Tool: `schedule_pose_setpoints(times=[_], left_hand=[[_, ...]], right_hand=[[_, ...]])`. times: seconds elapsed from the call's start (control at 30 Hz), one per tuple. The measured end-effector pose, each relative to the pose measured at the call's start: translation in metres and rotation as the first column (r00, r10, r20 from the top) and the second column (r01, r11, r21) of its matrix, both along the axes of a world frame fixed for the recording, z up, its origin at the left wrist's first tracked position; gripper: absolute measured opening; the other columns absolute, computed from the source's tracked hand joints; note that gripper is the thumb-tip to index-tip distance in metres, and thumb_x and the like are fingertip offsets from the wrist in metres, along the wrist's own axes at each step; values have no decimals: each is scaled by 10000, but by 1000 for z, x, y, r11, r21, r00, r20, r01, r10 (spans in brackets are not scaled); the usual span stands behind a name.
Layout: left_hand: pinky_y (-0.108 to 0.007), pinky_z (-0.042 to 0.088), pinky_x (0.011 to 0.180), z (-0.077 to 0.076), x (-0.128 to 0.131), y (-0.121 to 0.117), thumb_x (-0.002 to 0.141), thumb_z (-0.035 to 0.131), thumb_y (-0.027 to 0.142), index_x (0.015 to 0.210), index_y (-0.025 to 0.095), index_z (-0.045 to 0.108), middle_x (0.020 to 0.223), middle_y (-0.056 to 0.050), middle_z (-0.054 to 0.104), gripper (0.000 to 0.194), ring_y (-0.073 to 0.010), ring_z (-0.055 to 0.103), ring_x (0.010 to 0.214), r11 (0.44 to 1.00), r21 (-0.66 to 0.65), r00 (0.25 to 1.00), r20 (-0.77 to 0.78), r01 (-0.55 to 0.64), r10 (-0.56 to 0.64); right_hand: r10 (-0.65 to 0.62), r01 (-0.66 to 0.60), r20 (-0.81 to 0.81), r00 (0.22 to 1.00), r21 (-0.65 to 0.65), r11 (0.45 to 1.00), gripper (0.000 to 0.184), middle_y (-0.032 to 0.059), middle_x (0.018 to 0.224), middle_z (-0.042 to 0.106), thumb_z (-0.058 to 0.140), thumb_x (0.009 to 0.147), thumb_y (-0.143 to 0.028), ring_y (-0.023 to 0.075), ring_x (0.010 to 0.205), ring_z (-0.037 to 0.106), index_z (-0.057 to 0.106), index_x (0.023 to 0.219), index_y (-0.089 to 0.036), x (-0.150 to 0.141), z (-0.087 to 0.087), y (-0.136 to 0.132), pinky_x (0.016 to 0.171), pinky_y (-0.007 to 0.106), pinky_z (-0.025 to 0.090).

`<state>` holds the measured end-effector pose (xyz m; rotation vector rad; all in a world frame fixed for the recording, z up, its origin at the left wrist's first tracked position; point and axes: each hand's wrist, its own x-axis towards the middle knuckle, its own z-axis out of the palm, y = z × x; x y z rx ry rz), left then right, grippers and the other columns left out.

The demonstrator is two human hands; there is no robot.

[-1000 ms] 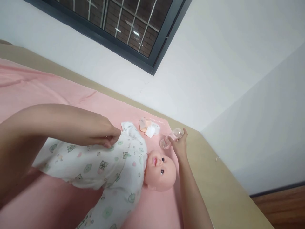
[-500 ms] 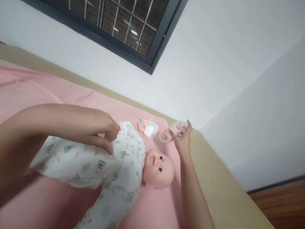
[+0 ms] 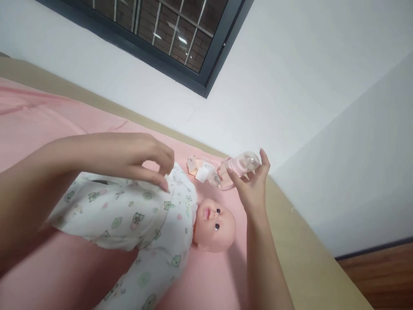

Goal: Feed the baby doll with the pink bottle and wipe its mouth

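Baby bottle (image 3: 238,165), clear and pink, leans at one o'clock from the doll's head (image 3: 216,228). The right hand (image 3: 253,184) pinches it in its grip. At nine o'clock from it, the left hand (image 3: 146,155) curls over the white clothes (image 3: 129,215); I cannot tell if its grip pinches them.

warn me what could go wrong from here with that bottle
The clear bottle is tilted in the right hand, so it could slip if the grip loosens. The doll's head lies near that hand, so a dropped bottle might strike it. The white packet is beside the bottle's lower end in this view and could get knocked aside.
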<state>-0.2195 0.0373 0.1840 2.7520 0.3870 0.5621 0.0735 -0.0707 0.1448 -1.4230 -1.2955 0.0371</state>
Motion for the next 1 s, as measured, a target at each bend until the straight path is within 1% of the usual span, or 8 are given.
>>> schedule_pose_setpoints(times=[0.07, 0.17, 0.33, 0.47, 0.57, 0.8, 0.93, 1.0], left_hand=[[-254, 454, 748, 0, 6, 2, 884, 560, 497, 917, 266, 676, 1016, 7, 677, 261, -197, 618, 884, 999, -12, 999, -29, 40, -40], [-264, 436, 824, -4, 19, 1, 883, 579, 485, 1191, 276, 566, 1188, -3, 627, 372, -208, 589, 1030, 998, 20, 994, 88, -61, 59], [-270, 401, 931, -13, 40, -18, 874, 617, 470, 1386, 276, 388, 1350, -30, 540, 594, -212, 533, 1181, 999, 33, 987, 162, -27, 22], [-296, 419, 910, -17, 49, -32, 834, 659, 487, 1415, 260, 352, 1367, -51, 529, 695, -240, 543, 1166, 999, 11, 981, 188, -47, 44], [-298, 424, 908, -19, 51, -34, 783, 712, 492, 1399, 286, 367, 1357, -29, 537, 735, -242, 540, 1163, 999, -2, 972, 228, -55, 54], [-252, 466, 795, -18, 51, -27, 717, 781, 325, 1309, 290, 464, 1198, 6, 630, 672, -210, 605, 1042, 988, -155, 974, 225, -2, 38], [-228, 445, 832, -19, 50, -22, 721, 770, 279, 1292, 323, 490, 1233, 35, 614, 637, -188, 586, 1088, 990, -125, 957, 289, 64, -26], [-238, 437, 848, -20, 49, -17, 729, 756, 284, 1290, 325, 505, 1235, 31, 613, 616, -195, 580, 1097, 994, -98, 960, 280, 52, -22]], right_hand=[[61, -61, -6, 998, 12, 998, 920, 103, 1422, 366, 693, 717, -417, 239, 1202, 533, 132, 1445, -366, -12, 5, -5, 939, 442, 526], [134, -134, -1, 991, 19, 991, 918, 92, 1406, 381, 687, 739, -429, 250, 1240, 506, 111, 1452, -386, -32, 11, -11, 955, 467, 519], [187, -189, 47, 981, 50, 981, 799, 66, 1439, 345, 609, 819, -424, 242, 1301, 443, 123, 1454, -410, -65, 10, -17, 993, 483, 499], [215, -218, 43, 976, 82, 972, 763, 61, 1436, 350, 606, 832, -400, 228, 1289, 458, 159, 1450, -395, -86, 5, -19, 994, 460, 508], [234, -235, 27, 972, 103, 966, 753, 59, 1443, 348, 622, 826, -383, 230, 1288, 461, 192, 1444, -384, -93, 2, -19, 990, 451, 512], [299, -292, -54, 953, 111, 950, 704, 75, 1416, 396, 625, 823, -359, 254, 1260, 492, 263, 1426, -370, -95, -2, -18, 948, 472, 536], [280, -275, -22, 960, 128, 953, 667, 78, 1391, 416, 600, 837, -346, 250, 1261, 489, 268, 1415, -367, -97, -3, -19, 947, 485, 533], [244, -242, 7, 970, 161, 957, 662, 82, 1386, 415, 593, 841, -341, 245, 1268, 479, 258, 1412, -359, -98, 0, -21, 978, 494, 509]])
